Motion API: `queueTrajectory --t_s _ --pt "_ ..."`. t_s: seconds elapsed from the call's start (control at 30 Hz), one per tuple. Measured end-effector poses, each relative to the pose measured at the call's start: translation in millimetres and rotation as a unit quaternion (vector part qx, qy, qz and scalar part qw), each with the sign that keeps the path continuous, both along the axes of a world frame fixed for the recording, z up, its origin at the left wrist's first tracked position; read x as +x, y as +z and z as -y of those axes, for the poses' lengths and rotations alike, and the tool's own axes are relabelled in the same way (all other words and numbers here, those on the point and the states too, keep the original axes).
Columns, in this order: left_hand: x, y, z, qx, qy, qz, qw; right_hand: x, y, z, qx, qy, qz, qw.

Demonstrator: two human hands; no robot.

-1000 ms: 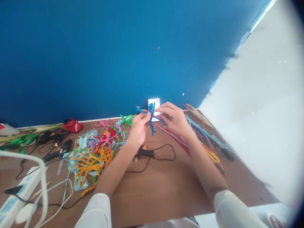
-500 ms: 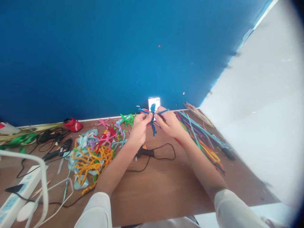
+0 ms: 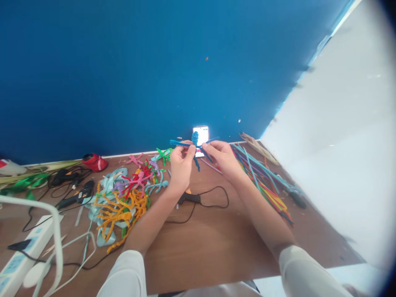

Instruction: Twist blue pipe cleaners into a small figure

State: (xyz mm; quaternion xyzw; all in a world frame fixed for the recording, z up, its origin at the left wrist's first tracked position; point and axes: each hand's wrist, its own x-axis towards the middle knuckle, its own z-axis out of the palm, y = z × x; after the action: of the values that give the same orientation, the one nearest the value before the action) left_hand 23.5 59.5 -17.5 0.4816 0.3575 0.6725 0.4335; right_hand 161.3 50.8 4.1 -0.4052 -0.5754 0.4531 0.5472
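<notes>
In the last second I see that my two hands came a little up and toward the wall, and the blue pipe-cleaner figure (image 3: 195,145) turned: its arms, slanted before, now lie almost level between my hands. To me this means the twisting is nearly closed and I am now shaping the arms.

My left hand (image 3: 181,161) is closed on the figure's left arm, thumb and fingers pinching it, palm turned inward. My right hand (image 3: 222,159) pinches the right arm with its fingertips, the other fingers half curled. The figure is held in the air between both hands, in front of the phone (image 3: 201,135). The loose pipe cleaners (image 3: 262,177) lie just right of my right hand, and the finished figures (image 3: 136,181) left of my left hand.
</notes>
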Motion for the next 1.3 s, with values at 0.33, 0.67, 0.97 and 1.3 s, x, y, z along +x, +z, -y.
queueTrajectory --t_s 0.33,0.67,0.97,1.3 --pt "-2.1 1.4 -5.0 -0.091 -0.089 0.098 0.987 30.7 -8.5 -10.5 0.432 -0.136 0.438 0.777" --pt "1.6 2.0 3.8 0.037 0.011 -0.008 0.999 2.6 -5.1 -5.2 0.048 0.023 0.015 0.998" --pt "-4.9 7.6 -1.0 -0.038 -0.014 0.047 0.998 8.7 -4.5 -5.8 0.062 -0.062 0.002 0.996" --pt "-3.2 2.9 -6.9 -0.081 -0.063 0.064 0.993 26.5 -12.8 -11.1 0.401 -0.127 0.426 0.801"
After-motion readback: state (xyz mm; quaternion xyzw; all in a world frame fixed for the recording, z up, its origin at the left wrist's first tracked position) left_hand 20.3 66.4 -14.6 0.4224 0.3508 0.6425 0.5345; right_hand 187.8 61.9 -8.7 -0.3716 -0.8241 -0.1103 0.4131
